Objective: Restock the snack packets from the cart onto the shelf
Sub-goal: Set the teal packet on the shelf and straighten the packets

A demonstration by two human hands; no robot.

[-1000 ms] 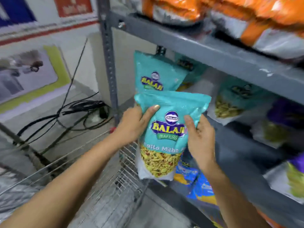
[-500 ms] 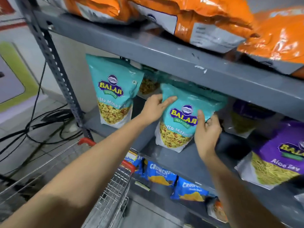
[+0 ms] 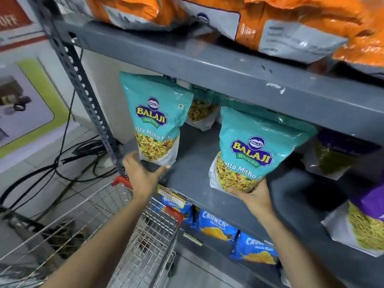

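Observation:
A teal Balaji snack packet (image 3: 255, 150) stands on the grey middle shelf (image 3: 193, 163), and my right hand (image 3: 252, 197) grips its bottom edge from below. A second teal packet (image 3: 154, 119) stands upright at the shelf's left end. My left hand (image 3: 142, 175) is open with fingers spread just below that packet's bottom, at the shelf's front edge; whether it touches the packet I cannot tell. A third teal packet (image 3: 202, 110) sits further back between the two. The wire cart (image 3: 124, 229) with red corners is below my left arm.
Orange packets (image 3: 270, 19) fill the top shelf. Purple packets (image 3: 365, 219) stand to the right on the middle shelf. Blue Crunchex packets (image 3: 216, 224) line the lower shelf. A slotted steel upright (image 3: 83, 88) frames the shelf's left side. Black cables (image 3: 68, 161) lie on the floor.
My left hand has let go of the right packet and moved left and down to the other packet's base. My right hand has slid under the packet's bottom.

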